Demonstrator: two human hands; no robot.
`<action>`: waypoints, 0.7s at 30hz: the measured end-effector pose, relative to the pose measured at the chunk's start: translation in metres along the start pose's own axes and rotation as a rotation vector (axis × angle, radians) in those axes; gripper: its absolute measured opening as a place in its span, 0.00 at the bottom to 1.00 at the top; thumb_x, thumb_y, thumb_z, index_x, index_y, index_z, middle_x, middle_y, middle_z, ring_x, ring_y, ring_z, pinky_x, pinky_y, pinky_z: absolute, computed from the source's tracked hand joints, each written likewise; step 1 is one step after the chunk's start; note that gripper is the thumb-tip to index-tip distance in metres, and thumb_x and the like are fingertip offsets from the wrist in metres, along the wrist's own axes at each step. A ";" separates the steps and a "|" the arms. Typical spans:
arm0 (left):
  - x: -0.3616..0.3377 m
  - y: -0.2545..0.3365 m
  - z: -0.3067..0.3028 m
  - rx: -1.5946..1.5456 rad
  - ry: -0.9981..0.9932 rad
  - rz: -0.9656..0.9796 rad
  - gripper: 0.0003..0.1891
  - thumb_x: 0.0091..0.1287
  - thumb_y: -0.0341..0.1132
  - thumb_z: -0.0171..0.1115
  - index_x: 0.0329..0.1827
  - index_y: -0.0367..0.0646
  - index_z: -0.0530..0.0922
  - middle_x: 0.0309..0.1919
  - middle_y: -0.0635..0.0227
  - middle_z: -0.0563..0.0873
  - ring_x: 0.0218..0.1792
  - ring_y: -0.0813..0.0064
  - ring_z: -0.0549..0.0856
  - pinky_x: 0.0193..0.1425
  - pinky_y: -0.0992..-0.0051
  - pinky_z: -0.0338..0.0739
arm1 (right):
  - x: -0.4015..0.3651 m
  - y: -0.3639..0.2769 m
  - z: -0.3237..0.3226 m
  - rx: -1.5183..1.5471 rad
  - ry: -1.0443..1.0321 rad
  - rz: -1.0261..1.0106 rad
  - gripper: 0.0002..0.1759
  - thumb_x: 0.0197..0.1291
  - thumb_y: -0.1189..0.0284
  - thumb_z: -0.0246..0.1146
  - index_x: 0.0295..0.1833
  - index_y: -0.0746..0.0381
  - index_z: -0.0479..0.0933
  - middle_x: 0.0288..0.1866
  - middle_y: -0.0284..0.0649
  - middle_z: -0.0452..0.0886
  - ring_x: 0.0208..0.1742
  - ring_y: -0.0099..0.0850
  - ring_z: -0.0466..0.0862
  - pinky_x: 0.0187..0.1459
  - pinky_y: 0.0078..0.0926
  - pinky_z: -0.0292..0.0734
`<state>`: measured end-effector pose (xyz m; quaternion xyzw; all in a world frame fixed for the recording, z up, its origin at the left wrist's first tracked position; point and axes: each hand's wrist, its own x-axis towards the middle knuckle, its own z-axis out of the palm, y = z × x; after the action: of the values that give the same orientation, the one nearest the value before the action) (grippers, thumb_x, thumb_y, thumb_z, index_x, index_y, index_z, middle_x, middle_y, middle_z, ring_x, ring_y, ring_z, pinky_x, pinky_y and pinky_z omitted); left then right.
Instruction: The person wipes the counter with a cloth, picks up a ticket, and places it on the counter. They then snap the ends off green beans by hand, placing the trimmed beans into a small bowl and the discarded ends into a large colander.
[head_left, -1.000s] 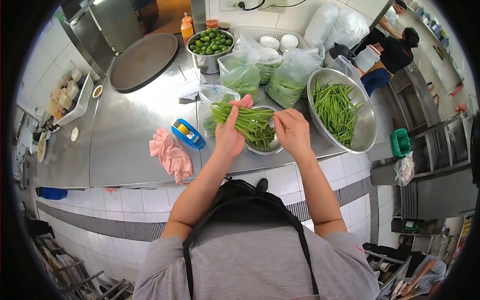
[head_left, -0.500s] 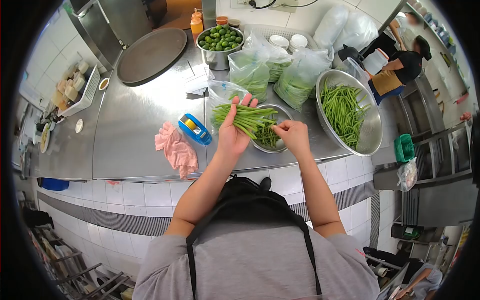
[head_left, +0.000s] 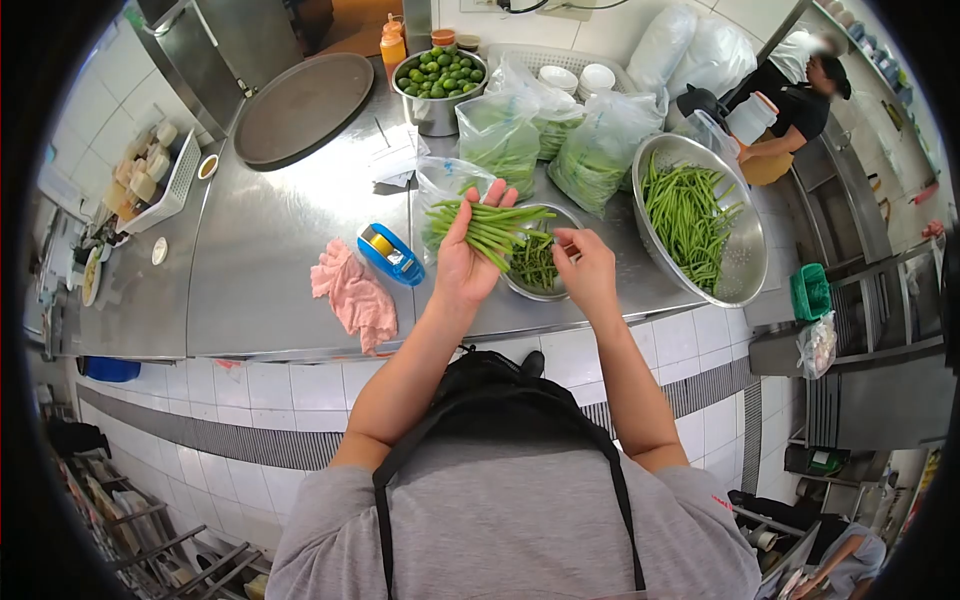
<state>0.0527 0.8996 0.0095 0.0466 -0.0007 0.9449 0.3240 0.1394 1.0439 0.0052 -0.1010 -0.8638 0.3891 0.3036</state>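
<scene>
A bunch of green beans [head_left: 485, 228] lies across the palm of my left hand [head_left: 468, 262], held under the thumb with the other fingers extended. My right hand [head_left: 588, 268] is just right of the bean ends, its thumb and forefinger drawn together; whatever is between them is too small to make out. Below both hands stands a small metal bowl [head_left: 571, 219] with bean trimmings [head_left: 532, 262] inside. To the right, a large perforated colander [head_left: 748, 262] holds many more green beans [head_left: 690, 225]. Behind my left fingers sits an opened plastic bag [head_left: 440, 178].
Filled plastic bags [head_left: 597, 165] and a pot of limes [head_left: 438, 118] line the back. A blue tape dispenser [head_left: 392, 256] and a pink cloth [head_left: 353, 295] lie left of my hands. A round dark tray [head_left: 300, 110] is farther left. Another person [head_left: 800, 115] stands at the right.
My right hand has shifted slightly and its fingers have turned upward near the bean ends. The left hand keeps the bunch almost in place. The person at the right has leaned.
</scene>
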 end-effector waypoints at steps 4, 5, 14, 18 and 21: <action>0.000 -0.002 -0.001 0.093 0.014 0.034 0.11 0.70 0.39 0.41 0.49 0.49 0.69 0.61 0.57 0.67 0.63 0.61 0.65 0.65 0.61 0.60 | -0.008 -0.038 -0.001 0.610 -0.140 0.319 0.07 0.51 0.75 0.63 0.36 0.67 0.79 0.26 0.31 0.78 0.25 0.16 0.74 0.27 0.13 0.68; 0.002 -0.004 -0.001 0.114 0.004 0.045 0.10 0.70 0.39 0.41 0.49 0.49 0.69 0.61 0.58 0.67 0.63 0.60 0.64 0.65 0.60 0.60 | -0.009 -0.042 0.001 0.606 -0.153 0.306 0.07 0.50 0.75 0.63 0.36 0.67 0.79 0.26 0.31 0.78 0.25 0.14 0.73 0.27 0.12 0.68; 0.000 -0.015 0.010 0.172 0.051 0.102 0.10 0.70 0.39 0.40 0.50 0.48 0.66 0.61 0.57 0.66 0.63 0.59 0.63 0.64 0.59 0.60 | -0.008 -0.044 0.009 0.336 -0.084 0.159 0.05 0.48 0.77 0.62 0.31 0.68 0.77 0.22 0.30 0.76 0.22 0.14 0.71 0.25 0.12 0.66; 0.000 -0.017 0.009 0.149 0.026 0.078 0.10 0.70 0.38 0.39 0.48 0.47 0.67 0.61 0.57 0.66 0.63 0.59 0.63 0.64 0.59 0.60 | -0.009 -0.041 0.010 0.446 -0.145 0.254 0.04 0.51 0.80 0.59 0.33 0.69 0.77 0.24 0.28 0.76 0.24 0.12 0.71 0.25 0.10 0.64; -0.001 -0.017 0.007 0.109 0.001 0.051 0.10 0.70 0.38 0.39 0.48 0.47 0.67 0.61 0.58 0.66 0.63 0.59 0.64 0.64 0.60 0.60 | -0.007 -0.046 0.006 0.786 -0.252 0.440 0.03 0.52 0.81 0.56 0.33 0.68 0.75 0.25 0.29 0.75 0.25 0.14 0.70 0.28 0.11 0.64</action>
<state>0.0644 0.9126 0.0157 0.0637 0.0498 0.9515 0.2969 0.1445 1.0064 0.0331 -0.1111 -0.6392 0.7511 0.1219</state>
